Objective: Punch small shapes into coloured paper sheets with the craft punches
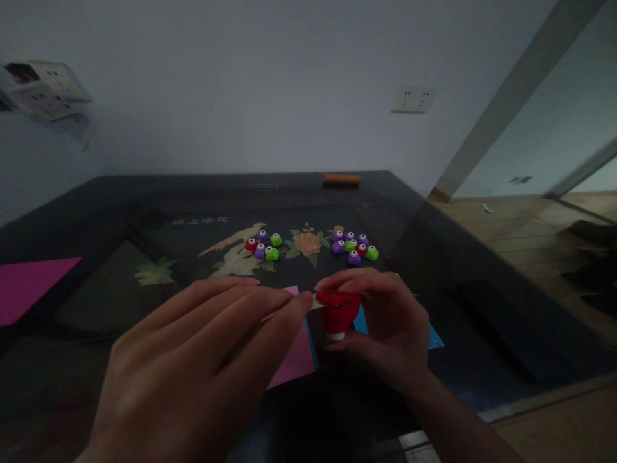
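Note:
My right hand [393, 325] is closed around a small red toy piece [340, 315], thumb below and fingers above. The piece has a dark slit across its upper part and a white round end pointing down. My left hand [212, 347] pinches a pale yellowish strip [317, 301] between thumb and fingers. The strip's far end meets the red piece near the slit; whether it goes inside, I cannot tell. Beneath my hands lie a pink paper sheet [294, 360] and a blue paper sheet [436, 337], both partly hidden.
Several one-eyed purple, green and red pieces lie in a left cluster [263, 245] and a right cluster [354, 245] on the dark table [289, 193]. An orange-brown stick [342, 179] rests at the back edge, a magenta sheet [33, 286] at left, and a dark flat object [506, 328] at right.

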